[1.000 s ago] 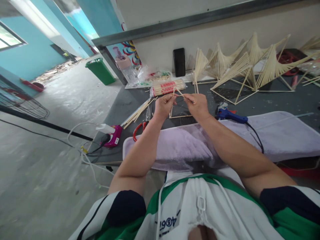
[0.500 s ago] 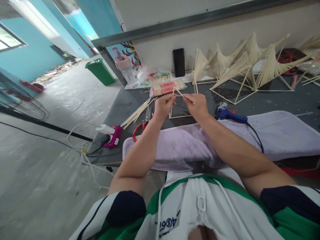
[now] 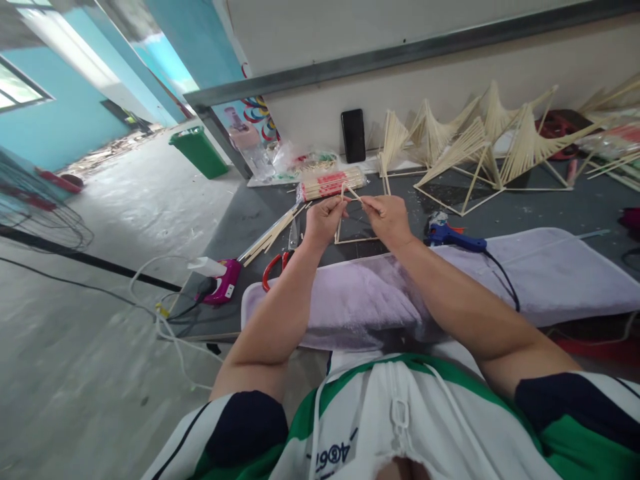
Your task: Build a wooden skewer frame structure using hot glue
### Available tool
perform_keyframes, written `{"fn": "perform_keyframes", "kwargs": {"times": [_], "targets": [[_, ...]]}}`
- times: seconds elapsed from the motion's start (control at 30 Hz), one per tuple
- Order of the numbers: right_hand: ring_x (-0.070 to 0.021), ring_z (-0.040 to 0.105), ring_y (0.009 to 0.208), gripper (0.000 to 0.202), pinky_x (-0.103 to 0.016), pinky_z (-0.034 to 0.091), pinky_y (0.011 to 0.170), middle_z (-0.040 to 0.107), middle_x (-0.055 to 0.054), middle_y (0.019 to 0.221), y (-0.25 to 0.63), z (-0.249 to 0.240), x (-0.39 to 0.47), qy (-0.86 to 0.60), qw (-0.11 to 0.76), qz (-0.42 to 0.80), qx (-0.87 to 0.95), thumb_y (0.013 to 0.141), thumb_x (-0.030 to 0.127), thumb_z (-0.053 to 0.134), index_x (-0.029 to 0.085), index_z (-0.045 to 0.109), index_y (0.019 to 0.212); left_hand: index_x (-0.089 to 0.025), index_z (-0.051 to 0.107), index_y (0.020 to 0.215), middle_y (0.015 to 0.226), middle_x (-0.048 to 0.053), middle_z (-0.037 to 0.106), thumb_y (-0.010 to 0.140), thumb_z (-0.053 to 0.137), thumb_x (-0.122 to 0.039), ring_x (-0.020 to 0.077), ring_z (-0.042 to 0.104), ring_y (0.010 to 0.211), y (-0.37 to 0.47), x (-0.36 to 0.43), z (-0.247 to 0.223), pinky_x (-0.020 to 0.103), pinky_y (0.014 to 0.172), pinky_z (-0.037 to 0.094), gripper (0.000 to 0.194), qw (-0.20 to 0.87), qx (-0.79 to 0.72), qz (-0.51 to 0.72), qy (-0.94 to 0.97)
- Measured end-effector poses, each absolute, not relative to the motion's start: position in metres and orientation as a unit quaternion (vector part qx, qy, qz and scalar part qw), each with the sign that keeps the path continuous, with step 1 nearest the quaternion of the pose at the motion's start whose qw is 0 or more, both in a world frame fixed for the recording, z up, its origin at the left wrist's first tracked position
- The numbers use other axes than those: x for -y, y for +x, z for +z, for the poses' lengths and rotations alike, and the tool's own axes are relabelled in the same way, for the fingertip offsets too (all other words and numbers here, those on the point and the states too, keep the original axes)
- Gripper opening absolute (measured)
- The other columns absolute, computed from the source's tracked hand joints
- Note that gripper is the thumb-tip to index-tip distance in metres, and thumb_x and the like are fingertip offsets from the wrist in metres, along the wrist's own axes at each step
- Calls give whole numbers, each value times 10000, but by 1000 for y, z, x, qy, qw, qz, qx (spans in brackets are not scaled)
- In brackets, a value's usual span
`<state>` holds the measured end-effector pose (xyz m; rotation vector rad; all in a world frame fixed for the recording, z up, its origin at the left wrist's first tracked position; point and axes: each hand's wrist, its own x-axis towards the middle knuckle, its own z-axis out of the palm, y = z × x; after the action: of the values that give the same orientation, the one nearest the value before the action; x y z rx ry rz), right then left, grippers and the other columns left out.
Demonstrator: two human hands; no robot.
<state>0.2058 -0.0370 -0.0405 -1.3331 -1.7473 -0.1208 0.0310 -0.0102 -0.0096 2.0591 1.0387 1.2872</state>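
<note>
My left hand is closed, pinching a thin wooden stick near its top. My right hand pinches another stick, which slants up to the left. The two stick ends come close together between my hands; whether they touch is too small to tell. Below them a stick frame lies on the dark table, partly hidden by my hands. Just behind is a packet of sticks with red print. A blue glue gun lies to the right of my right forearm.
Finished-looking stick structures stand at the back right, beside an upright phone. Loose sticks, red-handled scissors and a magenta power socket lie left. A lilac towel covers the front edge.
The camera view has shifted slightly, so the table things appear a little lower and further left. Both hands keep their pinch, and the stick in my right hand shows more clearly.
</note>
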Motion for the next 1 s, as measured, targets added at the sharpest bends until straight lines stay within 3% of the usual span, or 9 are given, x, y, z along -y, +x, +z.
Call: {"fn": "perform_keyframes", "kwargs": {"times": [0.37, 1.0], "targets": [[-195, 703, 882, 294, -319, 444, 816, 778, -54, 913, 204, -39, 40, -529, 461, -45, 711, 976, 289, 494, 227, 775, 1033, -175, 675, 649, 880, 25, 756, 900, 536, -299, 151, 678, 836, 29, 10, -10, 256, 829, 488, 313, 248, -383, 464, 759], [-185, 706, 909, 308, -311, 455, 844, 778, -48, 945, 205, -41, 39, -525, 468, -43, 710, 986, 320, 481, 226, 767, 1050, -179, 674, 637, 814, 19, 745, 896, 542, -272, 154, 678, 828, 30, 10, -8, 252, 831, 490, 305, 247, -386, 462, 759]]}}
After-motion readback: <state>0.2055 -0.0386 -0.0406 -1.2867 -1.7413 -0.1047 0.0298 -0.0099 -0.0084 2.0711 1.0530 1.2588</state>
